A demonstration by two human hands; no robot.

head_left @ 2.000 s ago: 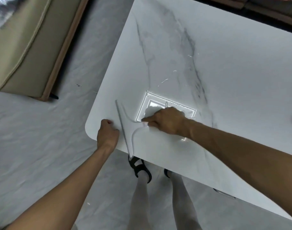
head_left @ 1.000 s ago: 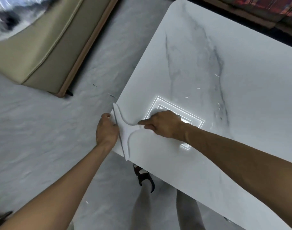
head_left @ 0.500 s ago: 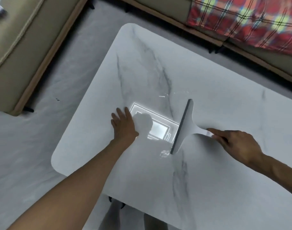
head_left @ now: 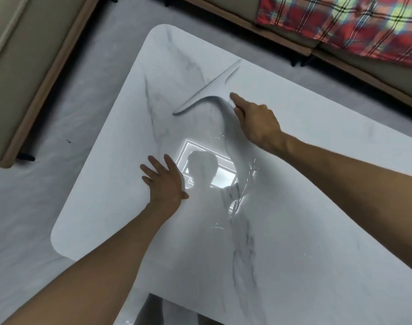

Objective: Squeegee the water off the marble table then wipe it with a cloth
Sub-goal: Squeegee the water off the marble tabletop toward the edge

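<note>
Squeegee (head_left: 208,90) far across marble table (head_left: 106,207), right hand (head_left: 256,124) gripping its handle, forefinger out | left hand (head_left: 164,181) flat, fingers spread, holding nothing | water streaks (head_left: 246,181) lie mid-table (squeegeeing unfinished, I reckon) | cloth unseen, wiping not begun

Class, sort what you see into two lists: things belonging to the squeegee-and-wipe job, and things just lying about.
Job in hand: squeegee, held by the right hand; marble table; water streaks; left hand, flat on the table.
Lying about: beige sofa; plaid blanket.
</note>
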